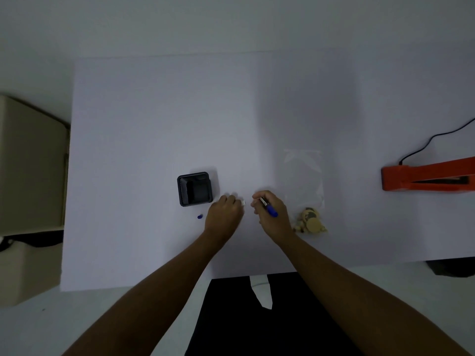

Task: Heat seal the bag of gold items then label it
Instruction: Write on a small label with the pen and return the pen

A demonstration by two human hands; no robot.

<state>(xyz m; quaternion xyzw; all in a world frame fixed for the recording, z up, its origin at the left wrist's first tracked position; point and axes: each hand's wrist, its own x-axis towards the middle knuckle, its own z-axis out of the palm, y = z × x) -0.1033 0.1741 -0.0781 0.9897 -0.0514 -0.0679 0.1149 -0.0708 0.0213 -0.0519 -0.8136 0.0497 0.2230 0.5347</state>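
Near the tabletop's (154, 111) front edge, your right hand (270, 214) has its grip closed around a blue pen (270, 210), uncapped; the cap (200, 216) lies loose beside the black tray (194, 188). Your left hand (225, 211) pinches a small white piece (243, 202), probably the label, though it's too small to be sure. So you're on the labelling step, and nothing is stuck to the bag yet. The bag (304, 186) lies flat just right of your right hand, clear, gold items (309, 220) bunched at its near end. Whether it's sealed, I can't tell. The orange sealer (424, 177) sits well apart, far right, jaw open.
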